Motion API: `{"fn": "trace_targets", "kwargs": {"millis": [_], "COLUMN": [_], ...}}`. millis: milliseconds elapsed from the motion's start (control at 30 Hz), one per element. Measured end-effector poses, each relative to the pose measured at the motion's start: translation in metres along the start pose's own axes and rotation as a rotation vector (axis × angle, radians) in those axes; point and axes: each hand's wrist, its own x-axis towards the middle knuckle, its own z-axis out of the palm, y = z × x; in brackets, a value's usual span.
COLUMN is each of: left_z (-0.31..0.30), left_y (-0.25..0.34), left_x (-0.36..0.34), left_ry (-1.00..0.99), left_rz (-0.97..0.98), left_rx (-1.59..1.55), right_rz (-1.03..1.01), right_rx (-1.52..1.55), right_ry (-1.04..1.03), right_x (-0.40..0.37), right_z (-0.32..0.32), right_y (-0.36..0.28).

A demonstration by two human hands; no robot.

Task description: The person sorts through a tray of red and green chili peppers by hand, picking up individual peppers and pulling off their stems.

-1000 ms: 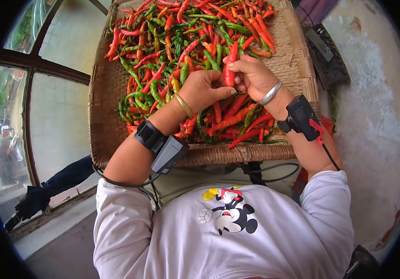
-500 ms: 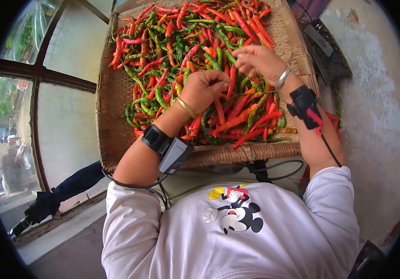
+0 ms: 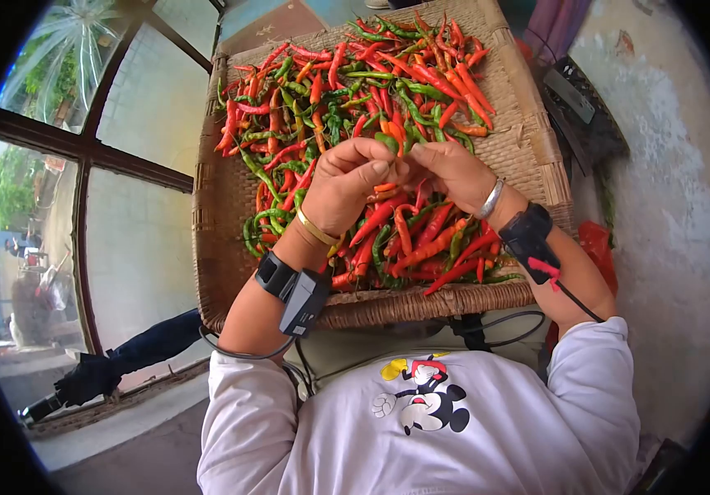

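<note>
A shallow woven basket (image 3: 371, 312) holds many red, green and orange chili peppers (image 3: 433, 247). Above the middle of the pile my two hands meet. My left hand (image 3: 347, 183), with a gold bangle at the wrist, is closed, thumb and index finger pinched near a small green and orange pepper (image 3: 388, 140). Close against it is my right hand (image 3: 452, 172), wearing a silver bangle, its fingers bent together at the same spot. What exactly lies between the right fingertips is too small to make out.
A framed window (image 3: 144, 115) stands along the left, with a folded dark umbrella (image 3: 144, 342) below it. Dark equipment (image 3: 570, 95) lies beyond the basket's right side, near a red bag (image 3: 594, 243). A black cable (image 3: 512, 330) loops below the front rim.
My hands have come together over the pile, the right one moving down and in towards the left. Peppers now show at their fingertips. The view has shifted slightly.
</note>
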Motion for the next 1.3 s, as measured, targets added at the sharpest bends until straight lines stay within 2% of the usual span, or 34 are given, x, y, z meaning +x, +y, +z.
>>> {"fn": "trace_targets", "kwargs": {"millis": [33, 67, 167, 200, 267, 300, 367, 433, 633, 700, 800, 833, 900, 933, 967, 1000, 1100, 1200, 1300], "left_z": [0.004, 0.008, 0.017, 0.016, 0.013, 0.010, 0.005, 0.004, 0.006, 0.007, 0.010, 0.011, 0.013, 0.014, 0.016, 0.017, 0.022, 0.021, 0.018], "left_y": [0.002, 0.004, 0.001, -0.003, -0.015, -0.016, -0.017, -0.022, -0.025, -0.030, -0.030, -0.030, -0.031, -0.031, -0.031, -0.030, -0.027, -0.023, -0.021], "left_x": [-0.002, -0.003, -0.007, -0.007, -0.007, -0.005, 0.001, 0.003, 0.000, -0.002, -0.005, -0.005, -0.006, -0.006, -0.006, -0.006, -0.007, -0.007, -0.006], "left_ry": [-0.076, -0.163, -0.317, -0.316, -0.130, -0.130, 0.148, 0.103, 0.105, 0.127, 0.121, 0.121, 0.051, 0.051, -0.025, -0.103, -0.209, -0.207, -0.199], "left_rz": [0.000, -0.022, -0.151, -0.153, -0.263, -0.265, -0.263, -0.199, -0.338, -0.293, -0.328, -0.327, -0.157, -0.154, 0.031, 0.226, 0.308, 0.245, 0.200], "left_rx": [0.022, 0.205, 0.656, 0.658, 0.365, 0.367, 0.576, 0.536, 0.509, 0.579, 0.682, 0.682, 1.053, 1.053, 1.215, 1.371, 1.501, 1.517, 1.545], "right_rz": [0.175, 0.178, 0.198, 0.190, 0.168, 0.145, 0.126, 0.114, 0.080, 0.046, 0.046, 0.035, 0.024, 0.105, 0.183, 0.177, 0.194, 0.257, 0.211], "right_rx": [0.428, 0.565, 0.520, 0.458, 0.421, 0.383, 0.331, 0.358, 0.377, 0.375, 0.361, 0.262, 0.163, 0.204, 0.243, 0.239, 0.284, 0.073, -0.096], "right_ry": [-0.023, -0.030, -0.049, -0.049, -0.003, 0.044, 0.088, 0.111, 0.176, 0.199, 0.198, 0.194, 0.190, 0.149, 0.107, 0.107, 0.096, -0.032, -0.109], "right_x": [-0.004, -0.006, -0.003, -0.002, -0.001, -0.002, -0.003, -0.005, -0.008, -0.008, -0.008, -0.007, -0.006, -0.006, -0.006, -0.005, -0.001, -0.005, -0.010], "right_z": [0.003, 0.006, 0.006, 0.003, -0.002, -0.005, -0.005, -0.001, 0.011, 0.013, 0.013, 0.012, 0.008, 0.005, 0.002, -0.001, -0.007, -0.021, -0.038], "right_y": [-0.004, -0.005, 0.004, 0.007, 0.006, 0.006, 0.002, -0.001, -0.004, -0.004, -0.003, -0.004, -0.005, -0.005, -0.005, 0.001, 0.009, -0.011, -0.022]}}
